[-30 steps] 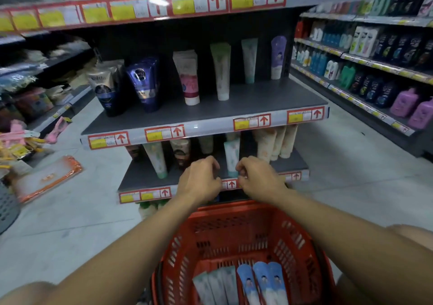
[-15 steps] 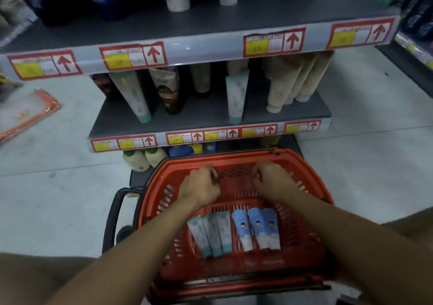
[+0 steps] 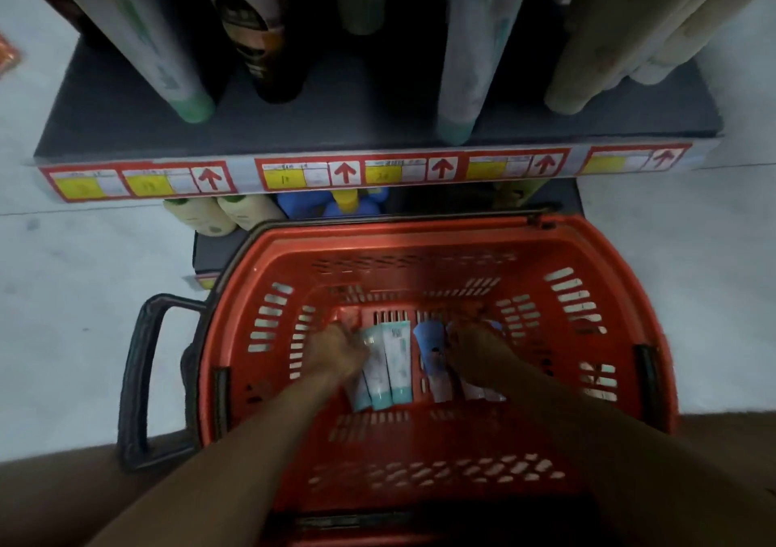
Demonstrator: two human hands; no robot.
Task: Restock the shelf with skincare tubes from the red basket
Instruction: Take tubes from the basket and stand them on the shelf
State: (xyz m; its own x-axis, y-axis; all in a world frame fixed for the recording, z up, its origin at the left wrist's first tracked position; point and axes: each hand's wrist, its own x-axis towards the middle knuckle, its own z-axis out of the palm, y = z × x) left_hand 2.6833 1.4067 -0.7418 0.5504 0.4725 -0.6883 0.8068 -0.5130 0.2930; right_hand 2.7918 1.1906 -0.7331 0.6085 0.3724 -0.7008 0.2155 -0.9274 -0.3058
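Both hands down inside red basket (image 3: 588, 294), below shelf (image 3: 336, 126). Left hand (image 3: 336, 351) lies on teal-capped tubes (image 3: 392, 361); right hand (image 3: 474, 355) covers blue tubes (image 3: 430, 349). Motion blur: cannot tell whether fingers are spread or pinching. All tubes lie flat on basket floor.

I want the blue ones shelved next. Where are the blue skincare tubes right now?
In the head view, the blue skincare tubes lie on the red plastic basket's floor, right of the teal-capped white tubes, under the right hand.
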